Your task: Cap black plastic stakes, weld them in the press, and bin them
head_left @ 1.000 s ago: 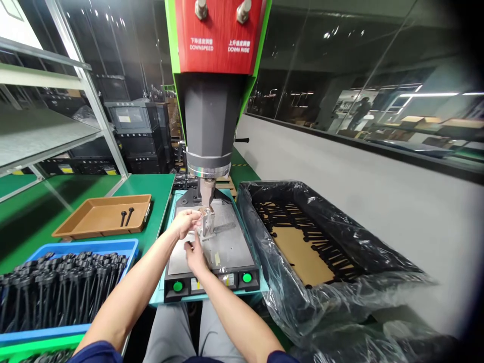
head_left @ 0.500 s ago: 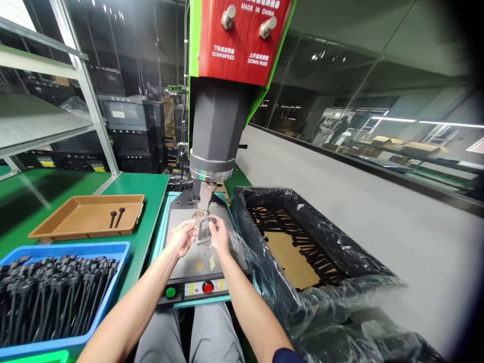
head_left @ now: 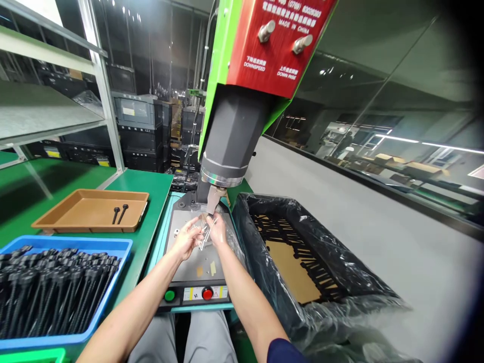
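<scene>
**Head view: reaching with bare left hand (head_left: 186, 241) and bare right hand (head_left: 217, 230) to a clear, bright-edged, angular piece (head_left: 204, 236)**

Holds both forearms (head_left: 143, 295) stretched forward above grey-trousered legs (head_left: 209, 335), converging under a tapered, dull metal horn (head_left: 214, 199). Turns left palm inward, fingers curled at the piece's left side; points right hand forward, fingertips bunched at upper right. Sets fingers narrowly; cannot tell whether pinching or merely touching. Has the piece between both hands, just below the horn, above a flat grey metal plate (head_left: 189, 269).

Shows overhead a faceted, matte dark-grey housing (head_left: 234, 126) below a brushed red panel (head_left: 280, 55). Includes at left a shallow brown plastic tray (head_left: 91, 212) with two slim black parts (head_left: 122, 214), and a blue plastic bin (head_left: 41, 343) heaped with ribbed black parts (head_left: 56, 285). Adds at right wrinkled, glossy black film (head_left: 325, 239) around flat brown cardboard (head_left: 291, 272).
</scene>
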`<act>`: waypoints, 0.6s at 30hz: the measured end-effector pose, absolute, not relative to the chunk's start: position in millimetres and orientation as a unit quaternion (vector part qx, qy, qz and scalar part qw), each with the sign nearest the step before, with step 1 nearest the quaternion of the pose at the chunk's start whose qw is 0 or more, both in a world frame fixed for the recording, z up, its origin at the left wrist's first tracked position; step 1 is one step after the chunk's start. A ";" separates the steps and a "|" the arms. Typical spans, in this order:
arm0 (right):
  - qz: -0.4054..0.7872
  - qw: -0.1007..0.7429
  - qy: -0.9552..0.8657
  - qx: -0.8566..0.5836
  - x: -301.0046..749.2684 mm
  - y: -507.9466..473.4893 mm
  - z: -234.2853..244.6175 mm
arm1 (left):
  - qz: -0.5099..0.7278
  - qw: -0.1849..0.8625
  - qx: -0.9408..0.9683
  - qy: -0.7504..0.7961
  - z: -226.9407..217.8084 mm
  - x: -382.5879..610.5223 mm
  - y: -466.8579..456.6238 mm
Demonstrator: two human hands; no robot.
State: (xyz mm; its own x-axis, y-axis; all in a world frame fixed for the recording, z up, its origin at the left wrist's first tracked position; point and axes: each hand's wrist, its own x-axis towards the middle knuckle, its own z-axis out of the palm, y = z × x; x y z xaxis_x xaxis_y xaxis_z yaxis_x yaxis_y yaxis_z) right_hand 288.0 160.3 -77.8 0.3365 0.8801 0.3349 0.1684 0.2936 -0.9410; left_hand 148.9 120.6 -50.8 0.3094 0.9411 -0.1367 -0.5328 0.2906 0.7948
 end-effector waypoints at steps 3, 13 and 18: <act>0.291 0.598 -0.500 -0.555 292.5 161.8 -74.4 | 0.498 0.739 0.324 0.318 -51.1 147.0 122.7; 0.351 0.585 -0.514 -0.520 305.0 165.9 -67.8 | 0.494 0.736 0.338 0.316 -56.9 145.2 125.8; 0.345 0.592 -0.498 -0.532 307.7 164.6 -78.5 | 0.492 0.721 0.357 0.332 -57.4 147.7 119.1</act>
